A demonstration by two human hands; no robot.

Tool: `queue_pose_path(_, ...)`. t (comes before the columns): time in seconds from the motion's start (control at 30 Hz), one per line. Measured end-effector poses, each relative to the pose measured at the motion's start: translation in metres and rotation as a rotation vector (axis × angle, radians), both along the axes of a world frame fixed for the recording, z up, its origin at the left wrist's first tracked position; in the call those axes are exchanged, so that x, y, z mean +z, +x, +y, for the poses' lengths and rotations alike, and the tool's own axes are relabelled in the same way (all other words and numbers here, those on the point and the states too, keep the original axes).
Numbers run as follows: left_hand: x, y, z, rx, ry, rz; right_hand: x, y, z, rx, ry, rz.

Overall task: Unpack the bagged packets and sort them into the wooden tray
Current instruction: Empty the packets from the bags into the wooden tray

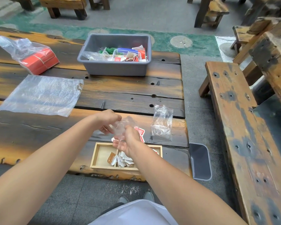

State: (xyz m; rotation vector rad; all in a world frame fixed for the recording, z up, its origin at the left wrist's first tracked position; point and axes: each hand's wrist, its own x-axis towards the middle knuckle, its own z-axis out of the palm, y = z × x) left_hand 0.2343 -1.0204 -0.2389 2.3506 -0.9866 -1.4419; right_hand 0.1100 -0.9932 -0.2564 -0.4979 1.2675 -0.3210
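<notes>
Both hands grip one small clear plastic bag [120, 127] just above the wooden tray [96, 155] at the table's near edge. My left hand [108, 120] pinches the bag's far side; my right hand [126, 142] clasps its near side. Red packets [141, 132] lie on the table right under the bag. The tray's left compartment holds a brown packet [111, 157]; its middle compartment holds several white packets [125, 160]. My right forearm hides most of the tray's right compartment.
An empty small clear bag [162, 122] lies right of my hands. A flat large clear bag [40, 95] and a bag of red packets [37, 60] sit at left. A grey tub [115, 69] of mixed packets stands farther back. A grey bin [200, 161] sits beside the table; a bench [238, 127] stands right.
</notes>
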Motion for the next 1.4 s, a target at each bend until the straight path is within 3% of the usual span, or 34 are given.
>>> queue_pose_path(0.37,-0.045,0.034,0.011,0.014,-0.113,0.219,-0.044,0.004,-0.002,0.116,-0.32,0.302)
queue_pose_path(0.77,-0.107,-0.005,0.002,0.181,-0.268,0.213,-0.07,-0.045,-0.029,0.073,-0.25,0.374)
queue_pose_path(1.07,-0.126,-0.05,-0.054,0.302,-0.149,0.294,-0.104,-0.101,-0.102,0.02,-0.196,0.39)
queue_pose_path(1.4,-0.175,-0.088,-0.127,0.289,-0.158,0.152,-0.149,-0.126,-0.178,-0.015,-0.205,0.5)
